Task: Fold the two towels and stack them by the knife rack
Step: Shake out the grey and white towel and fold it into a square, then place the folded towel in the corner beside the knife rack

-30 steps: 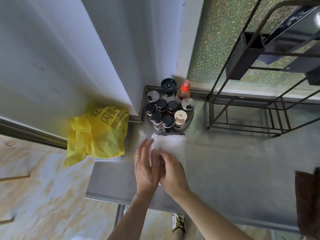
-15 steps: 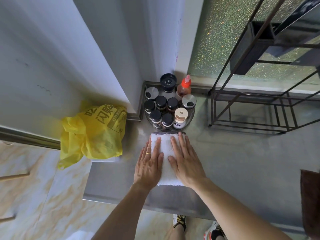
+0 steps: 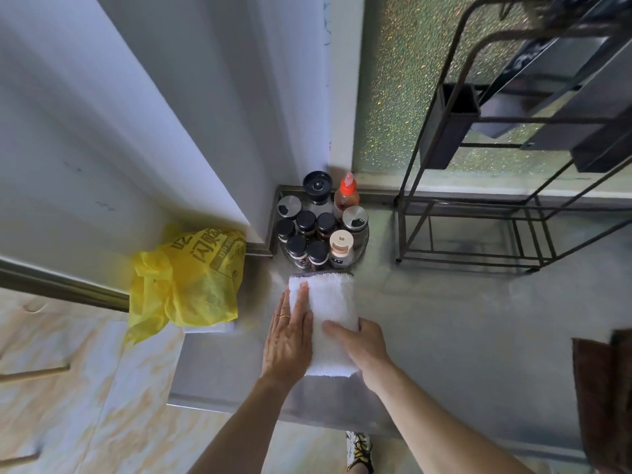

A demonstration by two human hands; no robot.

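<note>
Towel (image 3: 328, 309), centre: white, grey far edge. Bag (image 3: 191, 278), left: yellow, dark printed characters. Jars (image 3: 307, 234), upper centre: black lids. Bottle (image 3: 346, 193): red cap. Cloth (image 3: 605, 398), right edge: brown. Floor (image 3: 68, 388), lower left: cream marbled. Ring (image 3: 283, 316): gold.

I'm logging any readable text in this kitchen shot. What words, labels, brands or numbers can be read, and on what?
Yellow plastic bag: large dark Chinese characters, seen upside down and creased, seemingly "闪购"; I cannot confirm this. The smaller print beneath is too blurred.
Spice jars: labels too small to read.
White towel, under the left hand and right hand: no text.
Nothing else is legible.
</note>
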